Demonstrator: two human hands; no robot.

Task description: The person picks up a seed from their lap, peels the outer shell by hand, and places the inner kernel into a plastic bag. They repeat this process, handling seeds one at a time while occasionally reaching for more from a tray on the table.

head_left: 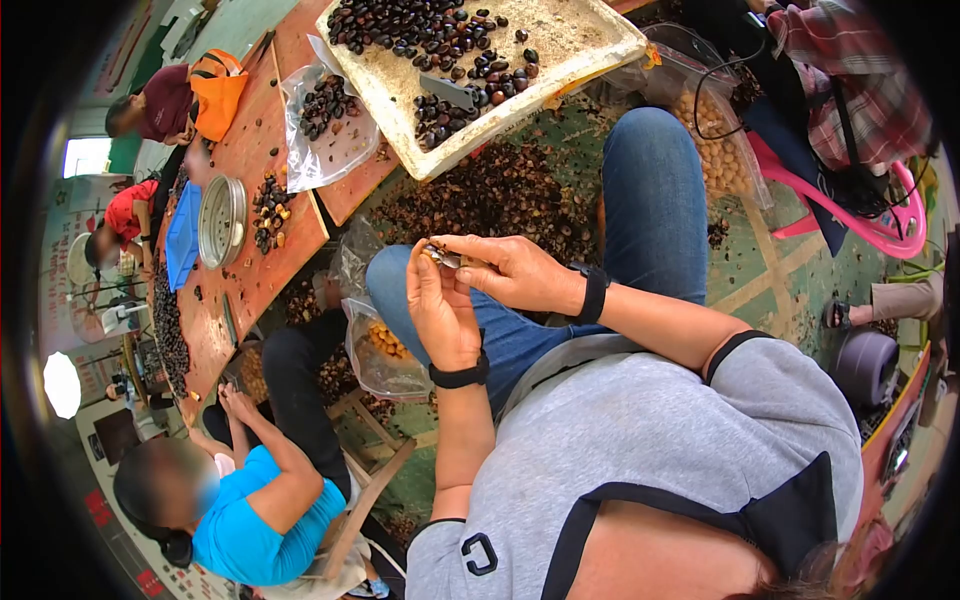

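Observation:
In the head view, my left hand (442,318) is raised over my lap, its fingertips closed on a small dark nut (431,249). My right hand (512,272) meets it from the right, fingers wrapped round a small silvery metal tool (446,259) that looks like a knife. The metal touches or nearly touches the nut; the fingers partly hide both. Above my hands stands a worn white foam tray (570,45) with many dark brown nuts (405,30) and a grey blade (447,91) in it.
Dark shell scraps (500,200) cover the floor before my knees. A bag of pale kernels (715,140) lies right, another bag (385,345) left. The red-brown table (255,310) bears a metal bowl (222,222) and blue tray (183,237). A person in blue (265,515) sits at left.

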